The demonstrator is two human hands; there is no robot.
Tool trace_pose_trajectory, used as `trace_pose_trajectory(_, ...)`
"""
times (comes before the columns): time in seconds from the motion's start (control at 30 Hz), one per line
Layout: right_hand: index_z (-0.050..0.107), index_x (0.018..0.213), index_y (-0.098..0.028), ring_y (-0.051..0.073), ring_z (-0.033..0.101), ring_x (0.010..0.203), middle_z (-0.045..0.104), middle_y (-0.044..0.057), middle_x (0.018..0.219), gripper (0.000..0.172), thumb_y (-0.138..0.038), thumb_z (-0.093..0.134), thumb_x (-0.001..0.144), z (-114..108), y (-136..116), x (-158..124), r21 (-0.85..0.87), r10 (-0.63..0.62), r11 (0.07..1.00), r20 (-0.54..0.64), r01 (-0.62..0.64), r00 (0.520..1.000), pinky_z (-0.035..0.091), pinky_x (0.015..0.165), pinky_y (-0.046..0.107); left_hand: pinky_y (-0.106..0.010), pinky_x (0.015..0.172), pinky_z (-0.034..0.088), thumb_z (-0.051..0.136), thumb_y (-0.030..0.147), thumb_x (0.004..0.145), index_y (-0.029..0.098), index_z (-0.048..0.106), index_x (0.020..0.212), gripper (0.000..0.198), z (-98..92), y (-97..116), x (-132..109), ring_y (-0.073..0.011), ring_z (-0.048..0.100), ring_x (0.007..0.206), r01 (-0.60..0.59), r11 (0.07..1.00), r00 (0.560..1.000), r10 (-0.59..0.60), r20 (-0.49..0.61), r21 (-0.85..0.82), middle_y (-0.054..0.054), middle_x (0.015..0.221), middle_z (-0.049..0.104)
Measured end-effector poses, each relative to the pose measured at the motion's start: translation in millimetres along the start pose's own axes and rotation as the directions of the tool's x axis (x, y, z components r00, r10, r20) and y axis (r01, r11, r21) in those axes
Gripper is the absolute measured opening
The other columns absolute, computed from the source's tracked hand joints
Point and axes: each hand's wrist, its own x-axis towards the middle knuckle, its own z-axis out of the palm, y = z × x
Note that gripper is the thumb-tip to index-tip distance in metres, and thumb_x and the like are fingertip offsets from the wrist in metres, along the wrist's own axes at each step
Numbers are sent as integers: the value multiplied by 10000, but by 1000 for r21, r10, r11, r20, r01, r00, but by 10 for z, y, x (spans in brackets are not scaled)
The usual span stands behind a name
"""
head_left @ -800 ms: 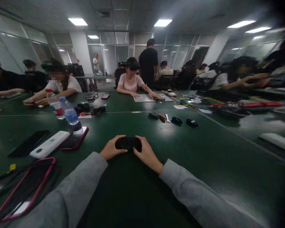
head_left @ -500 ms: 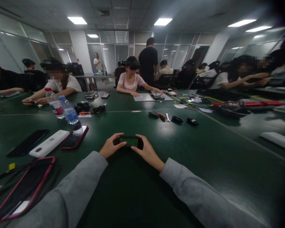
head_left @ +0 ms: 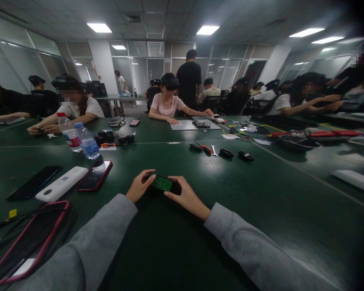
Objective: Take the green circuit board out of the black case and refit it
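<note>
A small black device with a green circuit board (head_left: 163, 183) showing inside lies between my two hands on the green table (head_left: 261, 194). My left hand (head_left: 138, 186) grips its left end, fingers curled over the top edge. Fingers of my right hand (head_left: 185, 195) close round its right end. Both arms wear grey sleeves.
To my left lie a red-cased phone (head_left: 94, 175), a white power bank (head_left: 61, 184), a black phone (head_left: 34, 182) and a pink-edged tablet (head_left: 27, 242). Two water bottles (head_left: 86, 141) stand behind them. Small tools and black parts (head_left: 221, 152) lie ahead. Several people sit round the table.
The device has been turned over in my hands: its closed black side showed first, and the green circuit board now faces up, tilted toward the left.
</note>
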Motion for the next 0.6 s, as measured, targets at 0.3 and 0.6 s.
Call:
trace_pose_trajectory(0.3,451,1174,-233,164,498,1018,442,45,1115,519,-349,660,713,33,14,-19,-108,-33,994,-62,26,998,452,896,351,-379,942,420,580,376,759,185,529,1124,416,10,-98,33,-212,523,1110,-36,999,999,36,25,-5,-87,1182,569)
trace_pose_trajectory(0.6,438,1178,-234,174,495,1016,412,49,1119,523,-277,658,706,25,10,-23,-165,-34,986,-77,21,996,461,899,380,-395,983,393,606,337,741,201,493,1163,458,-2,-61,27,-204,516,1126,-22,999,993,27,117,-47,-79,1207,555)
